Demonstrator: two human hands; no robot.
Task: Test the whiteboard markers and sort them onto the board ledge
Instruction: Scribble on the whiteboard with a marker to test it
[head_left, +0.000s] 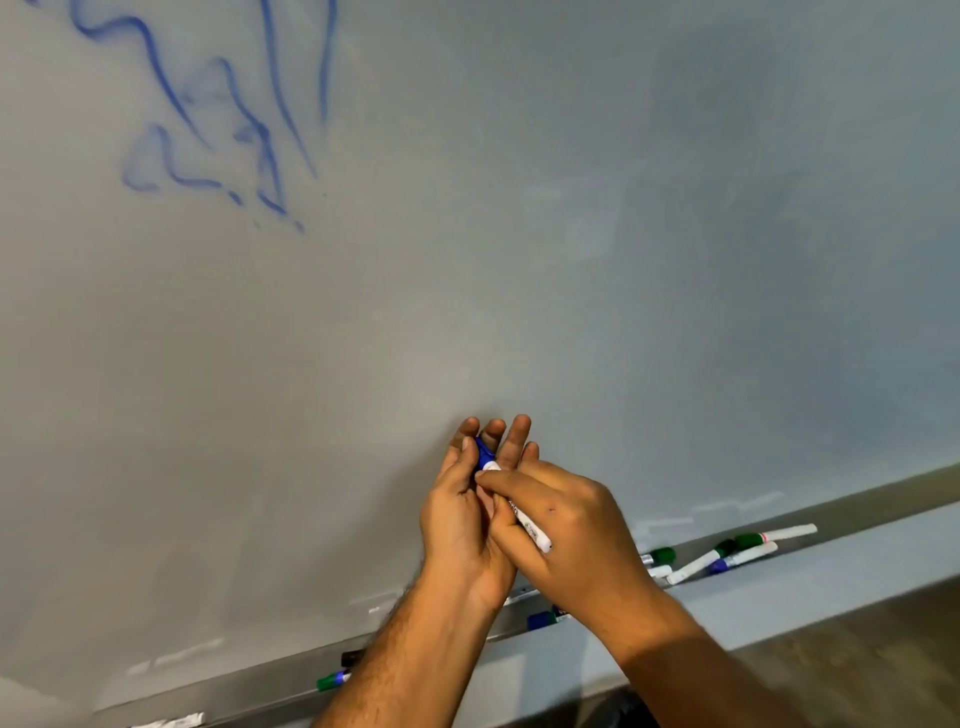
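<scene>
Centrally, both hands (519, 514) on marker (530, 527), ledge (857, 571) rt

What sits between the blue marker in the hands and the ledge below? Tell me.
Nothing visible blocks the way. Both the left hand and the right hand grip the blue marker in front of the whiteboard, above the ledge. The forearms hide the stretch straight below; other markers lie further right.

Both hands joined on one blue-capped marker (519, 506) before the whiteboard (519, 234).
Left hand (462, 514) grips the blue cap (483, 454); right hand (566, 530) holds the white barrel. Blue scribbles (218, 114) mark the upper left; more markers (727, 553) lie on the board ledge (831, 566) to the right.
</scene>
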